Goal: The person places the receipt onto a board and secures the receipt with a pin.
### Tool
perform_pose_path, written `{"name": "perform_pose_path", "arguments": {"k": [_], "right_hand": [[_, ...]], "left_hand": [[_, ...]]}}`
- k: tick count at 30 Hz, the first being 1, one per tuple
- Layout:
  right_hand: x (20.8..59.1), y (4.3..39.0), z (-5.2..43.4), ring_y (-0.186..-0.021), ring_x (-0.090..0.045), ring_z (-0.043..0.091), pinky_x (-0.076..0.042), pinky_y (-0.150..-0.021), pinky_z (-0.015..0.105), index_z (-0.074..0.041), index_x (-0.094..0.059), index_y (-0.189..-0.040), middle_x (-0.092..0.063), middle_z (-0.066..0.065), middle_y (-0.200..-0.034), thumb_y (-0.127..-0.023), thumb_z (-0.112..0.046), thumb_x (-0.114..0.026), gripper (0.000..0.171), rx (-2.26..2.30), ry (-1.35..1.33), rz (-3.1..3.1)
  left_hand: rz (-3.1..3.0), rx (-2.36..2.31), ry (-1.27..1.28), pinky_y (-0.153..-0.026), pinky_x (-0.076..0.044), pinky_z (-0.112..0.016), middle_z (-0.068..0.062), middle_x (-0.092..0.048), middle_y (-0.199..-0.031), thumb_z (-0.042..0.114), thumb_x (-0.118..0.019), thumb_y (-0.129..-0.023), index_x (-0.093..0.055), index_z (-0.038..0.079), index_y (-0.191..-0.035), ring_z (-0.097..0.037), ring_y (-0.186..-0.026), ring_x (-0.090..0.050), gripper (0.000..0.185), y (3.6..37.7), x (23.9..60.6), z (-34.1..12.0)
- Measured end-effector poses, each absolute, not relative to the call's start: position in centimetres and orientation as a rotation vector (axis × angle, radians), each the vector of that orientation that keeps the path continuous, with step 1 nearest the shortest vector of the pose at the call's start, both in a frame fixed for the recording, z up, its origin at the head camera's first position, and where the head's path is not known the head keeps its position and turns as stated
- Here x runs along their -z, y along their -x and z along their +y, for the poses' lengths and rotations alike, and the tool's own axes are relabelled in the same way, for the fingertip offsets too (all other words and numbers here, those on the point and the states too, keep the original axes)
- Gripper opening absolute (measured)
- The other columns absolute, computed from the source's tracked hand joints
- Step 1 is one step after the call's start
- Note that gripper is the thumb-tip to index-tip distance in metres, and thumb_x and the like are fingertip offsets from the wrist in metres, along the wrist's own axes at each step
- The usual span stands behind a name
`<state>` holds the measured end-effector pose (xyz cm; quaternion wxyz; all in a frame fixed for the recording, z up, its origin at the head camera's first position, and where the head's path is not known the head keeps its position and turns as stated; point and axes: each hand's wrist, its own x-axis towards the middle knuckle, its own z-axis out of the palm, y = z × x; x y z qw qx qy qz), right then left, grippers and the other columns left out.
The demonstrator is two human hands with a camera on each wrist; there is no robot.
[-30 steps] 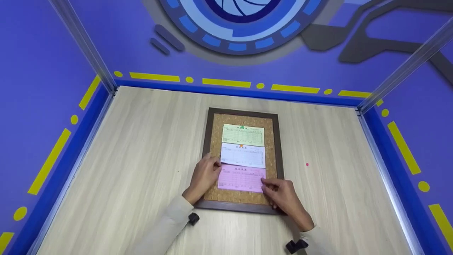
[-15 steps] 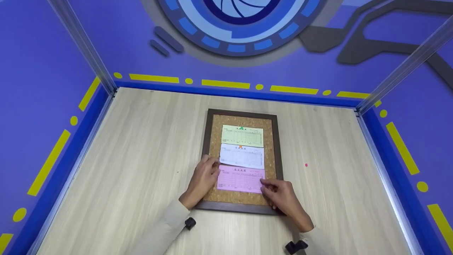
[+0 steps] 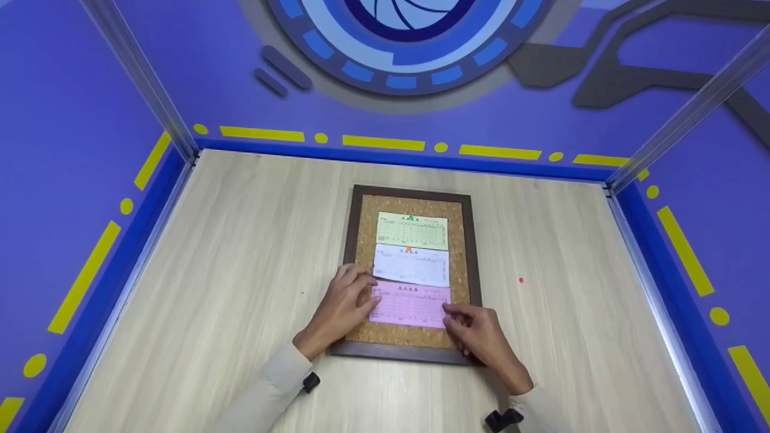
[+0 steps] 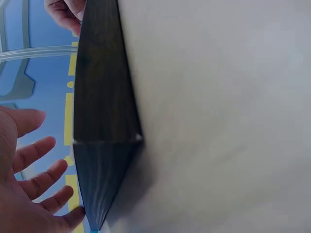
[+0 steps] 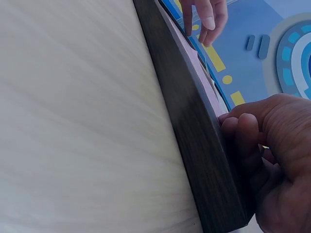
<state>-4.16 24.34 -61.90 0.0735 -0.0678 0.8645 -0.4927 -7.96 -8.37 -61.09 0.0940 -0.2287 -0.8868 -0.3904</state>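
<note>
A cork board in a dark brown frame (image 3: 394, 352) lies flat, bearing three printed paper slips in a column. The pink slip (image 3: 410, 307) is lowest, below a white slip (image 3: 411, 266) and a pale green slip (image 3: 412, 231). At the pink slip's right edge, my right hand (image 3: 480, 329) pinches the paper between thumb and index finger. My left hand (image 3: 340, 302) is over the board's left side, fingertips at the pink slip's left edge. In the left wrist view, that left hand's fingers (image 4: 44, 185) are spread and relaxed.
A green pushpin (image 3: 411, 218) tops the green slip, and an orange pushpin (image 3: 409, 248) the white one. To the right of the board, a small pinkish-red object (image 3: 521, 280) lies on the wooden table (image 3: 577, 337). Blue-purple panels (image 3: 385, 114) enclose the back and sides.
My left hand has shifted slightly, its thumb and fingers spreading apart, thumb now over the pink slip's left edge. The right hand has stayed at the slip's right edge.
</note>
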Motion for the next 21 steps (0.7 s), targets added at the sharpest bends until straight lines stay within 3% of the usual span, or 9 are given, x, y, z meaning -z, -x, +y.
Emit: {"name": "perform_pose_path", "arguments": {"k": [7,21], "right_hand": [[62.1,4.2,24.4,-0.043,-0.057,0.009,-0.045,-0.039,0.024,0.001,-0.081,-0.125,-0.065,-0.001,-0.070,-0.100,-0.001,-0.078,0.026,1.483,0.220,2.600],[62.0,4.2,24.3,-0.043,-0.058,0.010,-0.046,-0.038,0.025,0.000,-0.081,-0.124,-0.066,-0.001,-0.072,-0.099,0.000,-0.078,0.025,1.506,0.213,2.599]], "left_hand": [[-2.757,1.175,0.693,-0.128,-0.028,-0.065,-0.022,-0.057,-0.157,0.024,-0.087,-0.096,-0.077,0.006,-0.126,-0.051,-0.157,-0.035,0.037,7.8,61.6,-9.2],[-2.899,1.131,0.697,-0.131,-0.015,-0.070,-0.026,-0.036,-0.174,0.033,-0.086,-0.097,-0.069,0.011,-0.149,-0.051,-0.168,-0.008,0.059,7.6,62.1,-9.9]]}}
